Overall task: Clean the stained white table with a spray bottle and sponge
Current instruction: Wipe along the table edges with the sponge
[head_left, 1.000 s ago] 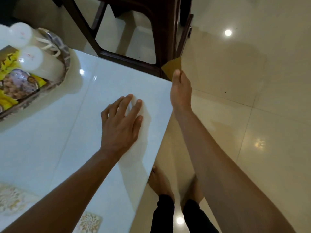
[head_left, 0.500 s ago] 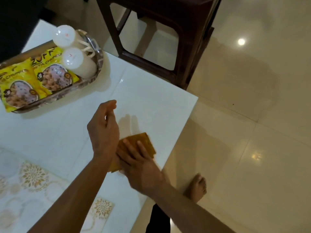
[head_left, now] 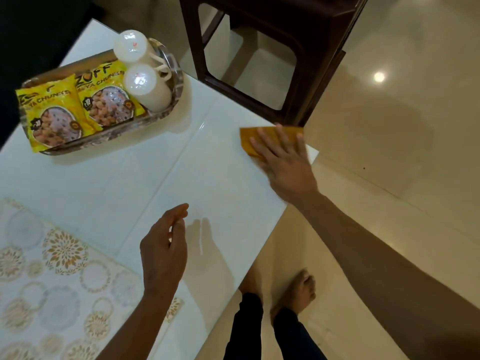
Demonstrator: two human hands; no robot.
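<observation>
A flat orange-yellow sponge (head_left: pixel 249 140) lies on the far right corner of the white table (head_left: pixel 161 178). My right hand (head_left: pixel 284 162) presses down on the sponge with straight, spread fingers, covering most of it. My left hand (head_left: pixel 165 249) hovers just above the table near its right edge, fingers loosely bent and holding nothing. No spray bottle is in view.
A tray (head_left: pixel 176 81) at the table's far left carries two yellow snack packets (head_left: pixel 78 105) and two white upturned cups (head_left: pixel 145 87). A dark brown chair (head_left: pixel 306 74) stands just beyond the table corner. A patterned mat (head_left: pixel 52 281) covers the near left. My bare feet (head_left: pixel 298 292) stand on the tiled floor.
My right hand has slid the sponge from near my left hand out to the far right corner. My left hand has lifted clear and drawn back from the sponge.
</observation>
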